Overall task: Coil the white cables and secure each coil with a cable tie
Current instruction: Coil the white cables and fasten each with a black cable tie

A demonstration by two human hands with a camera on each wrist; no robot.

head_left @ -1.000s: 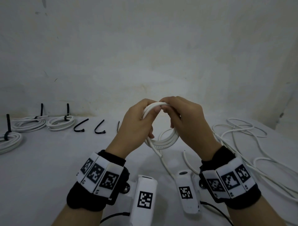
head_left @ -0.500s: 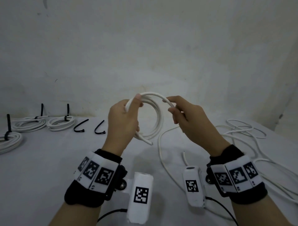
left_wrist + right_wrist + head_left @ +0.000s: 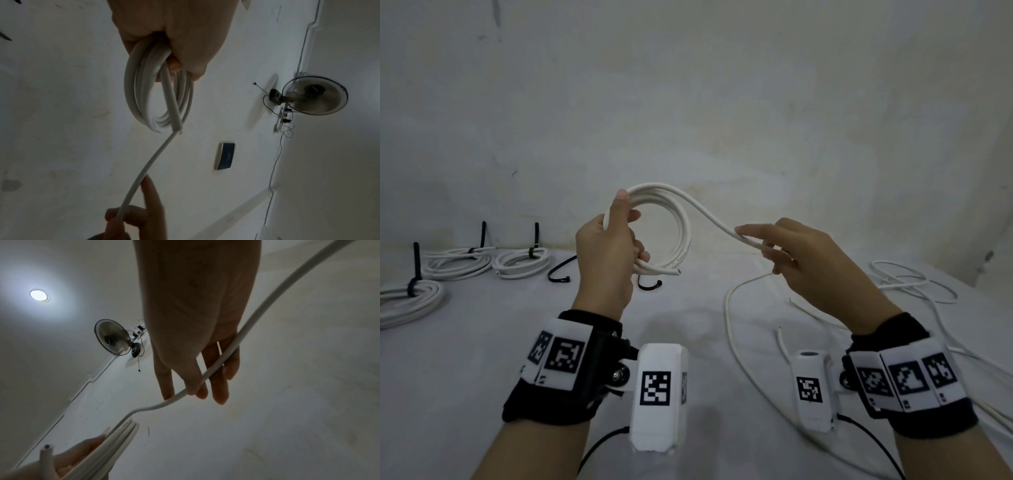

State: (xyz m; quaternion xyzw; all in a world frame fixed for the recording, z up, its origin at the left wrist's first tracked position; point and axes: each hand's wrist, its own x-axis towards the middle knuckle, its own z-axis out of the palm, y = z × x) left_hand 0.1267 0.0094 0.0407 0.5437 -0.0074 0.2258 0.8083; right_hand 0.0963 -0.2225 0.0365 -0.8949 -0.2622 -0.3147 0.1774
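My left hand [image 3: 619, 240] grips a coil of white cable [image 3: 683, 233] held upright above the table, thumb over the top of the loops. One cut end [image 3: 676, 272] sticks out below the fingers. A free strand [image 3: 709, 214] runs from the coil's top to my right hand [image 3: 763, 243], which pinches it between thumb and fingers. In the right wrist view the strand [image 3: 228, 353] crosses the right hand's fingers [image 3: 218, 386]. The left wrist view shows the coil [image 3: 144, 100] hanging from the left hand [image 3: 174, 32]. The cable's tail [image 3: 727, 308] drops to the table.
Three tied coils [image 3: 458, 263] [image 3: 522, 262] [image 3: 410, 298] with black ties lie at the far left. Two loose black cable ties [image 3: 561, 272] [image 3: 649, 285] lie behind the left hand. Loose white cables [image 3: 914, 284] sprawl on the right. A wall [image 3: 688, 120] stands close behind.
The hands have moved apart. My right hand slid rightwards along the cable, drawing out a strand, while the left hand lifted the coil up and to the left.
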